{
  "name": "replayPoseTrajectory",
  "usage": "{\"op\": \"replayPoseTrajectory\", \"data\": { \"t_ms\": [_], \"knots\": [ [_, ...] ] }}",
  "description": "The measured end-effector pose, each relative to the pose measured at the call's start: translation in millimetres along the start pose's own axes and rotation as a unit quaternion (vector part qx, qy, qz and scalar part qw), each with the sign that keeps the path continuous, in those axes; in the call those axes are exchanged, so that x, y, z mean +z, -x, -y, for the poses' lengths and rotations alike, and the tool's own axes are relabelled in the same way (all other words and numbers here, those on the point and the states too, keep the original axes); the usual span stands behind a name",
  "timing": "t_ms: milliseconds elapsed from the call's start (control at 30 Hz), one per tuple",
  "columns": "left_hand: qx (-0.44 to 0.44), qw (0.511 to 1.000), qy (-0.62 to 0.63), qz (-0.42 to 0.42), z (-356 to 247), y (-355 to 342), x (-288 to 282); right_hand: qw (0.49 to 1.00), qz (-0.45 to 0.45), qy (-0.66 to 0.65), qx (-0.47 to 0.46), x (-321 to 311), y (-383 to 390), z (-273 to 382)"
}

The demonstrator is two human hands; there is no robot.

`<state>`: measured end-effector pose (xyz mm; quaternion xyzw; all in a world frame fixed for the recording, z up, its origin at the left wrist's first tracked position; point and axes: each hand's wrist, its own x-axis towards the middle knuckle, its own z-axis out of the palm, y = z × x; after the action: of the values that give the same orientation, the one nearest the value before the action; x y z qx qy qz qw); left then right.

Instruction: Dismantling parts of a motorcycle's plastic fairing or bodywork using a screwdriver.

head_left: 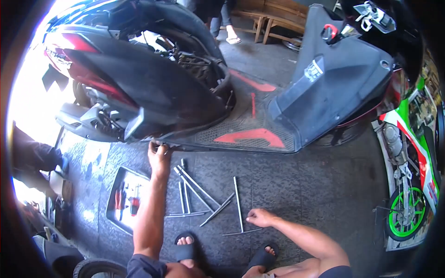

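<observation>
My left hand (159, 154) reaches up to the lower side edge of a black scooter (162, 88). Its fingers are pinched together there, and what they hold is too small to tell. My right hand (261, 217) is low over the floor with curled fingers, right beside a T-handle wrench (238, 204); whether anything is in them is hidden. Several more T-handle wrenches (197, 187) lie crossed on the floor between my arms. Left of my left forearm sits a shallow tray (111, 204) with red-handled pliers (119, 204) and other small tools.
The scooter's footboard (208, 137) has red panels, and its seat area lies open. To the right stands a green, white and red motorcycle (419, 153) with a green wheel (408, 213). A person's foot (232, 36) shows beside wooden benches (278, 18). A tyre (99, 268) is at lower left.
</observation>
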<state>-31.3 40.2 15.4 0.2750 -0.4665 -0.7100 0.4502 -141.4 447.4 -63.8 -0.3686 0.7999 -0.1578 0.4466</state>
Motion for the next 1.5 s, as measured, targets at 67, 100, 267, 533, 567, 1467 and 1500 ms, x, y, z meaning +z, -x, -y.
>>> {"op": "replayPoseTrajectory", "data": {
  "t_ms": [67,100,267,533,567,1467,1500],
  "knots": [
    [-0.002,1.0,0.012,0.0,-2,7,-10,1.0,0.019,0.016,0.015,5,-2,3],
    [-0.005,1.0,0.02,-0.001,-1,8,-13,0.999,0.023,0.024,0.019,5,-3,5],
    [-0.016,1.0,-0.016,-0.016,1,13,-20,1.0,0.003,-0.009,0.022,-3,-2,5],
    [0.017,0.998,-0.064,-0.005,-12,10,3,0.999,0.022,0.003,0.045,1,2,-12],
    [0.024,0.995,-0.094,0.003,-13,8,0,0.999,0.015,-0.008,0.042,-2,1,-7],
    [0.024,0.907,-0.413,0.079,43,135,-104,0.988,-0.107,-0.075,-0.079,-45,-5,105],
    [0.01,0.888,-0.442,0.13,55,165,-120,0.993,-0.069,-0.081,-0.053,-27,-5,75]
  ]
}}
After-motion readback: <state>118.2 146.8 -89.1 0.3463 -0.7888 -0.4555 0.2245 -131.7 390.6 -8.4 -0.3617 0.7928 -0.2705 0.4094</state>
